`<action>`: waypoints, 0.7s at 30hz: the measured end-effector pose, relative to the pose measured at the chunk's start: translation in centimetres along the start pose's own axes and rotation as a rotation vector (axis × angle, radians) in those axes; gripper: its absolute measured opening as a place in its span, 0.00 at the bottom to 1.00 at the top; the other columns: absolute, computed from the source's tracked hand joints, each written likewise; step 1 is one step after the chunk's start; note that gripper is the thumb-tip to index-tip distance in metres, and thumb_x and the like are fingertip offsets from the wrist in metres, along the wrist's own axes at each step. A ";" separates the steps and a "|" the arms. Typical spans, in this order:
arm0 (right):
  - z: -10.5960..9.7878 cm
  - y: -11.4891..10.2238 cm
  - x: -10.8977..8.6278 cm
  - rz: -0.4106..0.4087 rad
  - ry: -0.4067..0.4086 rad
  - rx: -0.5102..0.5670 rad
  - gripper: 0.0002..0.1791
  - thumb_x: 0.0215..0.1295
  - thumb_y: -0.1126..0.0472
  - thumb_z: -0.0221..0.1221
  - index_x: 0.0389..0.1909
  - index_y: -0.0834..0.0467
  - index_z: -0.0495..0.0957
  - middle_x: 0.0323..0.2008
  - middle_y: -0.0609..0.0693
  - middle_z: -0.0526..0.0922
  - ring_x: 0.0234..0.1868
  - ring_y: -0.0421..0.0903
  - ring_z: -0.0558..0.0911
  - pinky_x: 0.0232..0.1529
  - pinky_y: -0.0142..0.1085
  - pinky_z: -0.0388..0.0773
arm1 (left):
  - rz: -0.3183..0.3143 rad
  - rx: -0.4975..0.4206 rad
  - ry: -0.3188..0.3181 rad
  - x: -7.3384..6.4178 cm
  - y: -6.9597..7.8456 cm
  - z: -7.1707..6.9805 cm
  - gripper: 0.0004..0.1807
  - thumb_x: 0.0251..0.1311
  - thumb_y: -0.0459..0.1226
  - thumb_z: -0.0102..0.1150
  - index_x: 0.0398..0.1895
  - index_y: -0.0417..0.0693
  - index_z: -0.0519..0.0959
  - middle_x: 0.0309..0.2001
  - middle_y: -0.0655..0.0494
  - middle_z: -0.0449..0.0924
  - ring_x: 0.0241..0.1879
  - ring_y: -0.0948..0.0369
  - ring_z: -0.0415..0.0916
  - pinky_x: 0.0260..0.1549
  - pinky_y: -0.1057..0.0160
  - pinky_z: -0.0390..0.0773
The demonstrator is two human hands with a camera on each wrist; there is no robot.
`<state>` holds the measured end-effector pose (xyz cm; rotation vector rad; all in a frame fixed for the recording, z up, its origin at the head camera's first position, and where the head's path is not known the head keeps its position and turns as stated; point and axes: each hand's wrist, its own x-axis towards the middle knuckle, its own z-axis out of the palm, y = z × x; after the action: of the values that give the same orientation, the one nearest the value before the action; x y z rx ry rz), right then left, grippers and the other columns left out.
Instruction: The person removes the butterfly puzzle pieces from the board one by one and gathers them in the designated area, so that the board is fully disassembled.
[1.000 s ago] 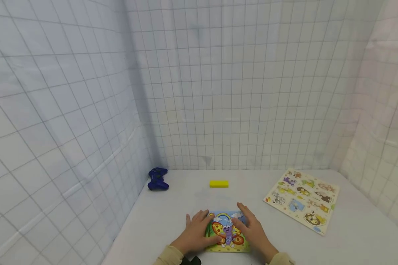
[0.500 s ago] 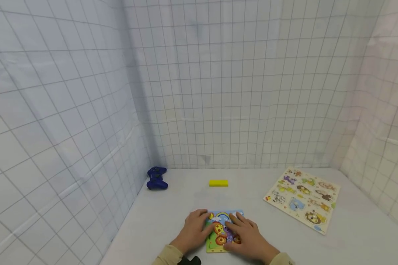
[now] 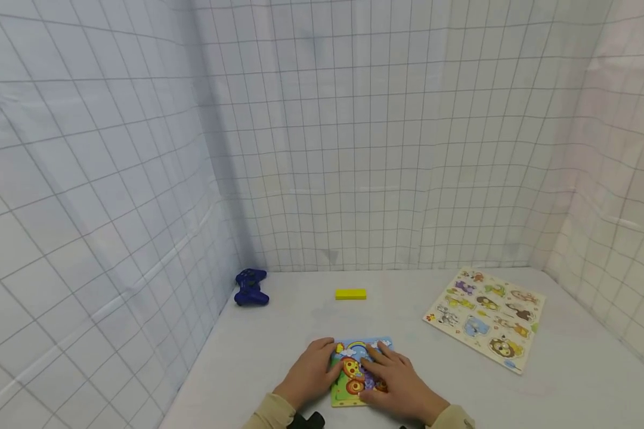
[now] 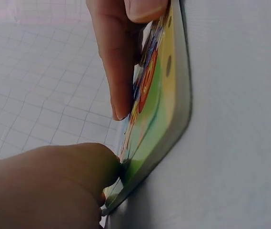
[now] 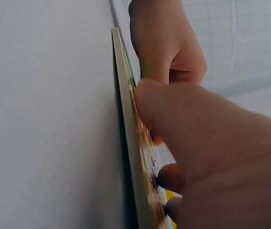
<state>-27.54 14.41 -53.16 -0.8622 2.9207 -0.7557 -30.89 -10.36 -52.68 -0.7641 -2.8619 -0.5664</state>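
Observation:
A butterfly picture puzzle, colourful with a pale wooden edge, lies flat on the white table in front of me. My left hand holds its left side, with the thumb over the picture and the other fingers along the far left corner. Across the right half spreads my right hand, its fingertips and thumb touching the picture and hiding much of the butterfly. In the left wrist view, the left thumb rests on the green part of the puzzle. The right wrist view shows the right thumb reaching over the board's edge.
Behind the puzzle lies a yellow block. A blue game controller sits at the back left, near the wall. To the right lies a larger animal puzzle board, turned at an angle. Grid-patterned sheets enclose the back and sides.
My right hand has come down and left, from the puzzle's right edge onto the picture. The left hand's fingers have drawn together at the left side. The puzzle has barely moved.

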 end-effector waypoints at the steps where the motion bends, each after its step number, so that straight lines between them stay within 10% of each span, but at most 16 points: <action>1: 0.0 0.0 0.0 0.002 -0.010 0.001 0.44 0.66 0.26 0.56 0.74 0.48 0.71 0.78 0.55 0.63 0.79 0.65 0.56 0.68 0.68 0.56 | -0.003 0.007 -0.007 0.0 0.0 0.0 0.26 0.72 0.48 0.58 0.63 0.39 0.78 0.66 0.44 0.76 0.67 0.49 0.72 0.65 0.49 0.73; 21: -0.5 -0.3 0.0 0.007 -0.049 0.018 0.46 0.64 0.24 0.55 0.76 0.47 0.68 0.79 0.54 0.61 0.80 0.65 0.54 0.70 0.68 0.55 | -0.013 0.054 -0.030 0.6 0.2 -0.1 0.27 0.71 0.49 0.59 0.63 0.39 0.78 0.65 0.44 0.76 0.67 0.50 0.73 0.65 0.49 0.73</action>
<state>-27.42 14.41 -52.58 -0.8554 2.8680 -0.7484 -31.29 -9.99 -52.44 -0.7522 -2.8987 -0.4813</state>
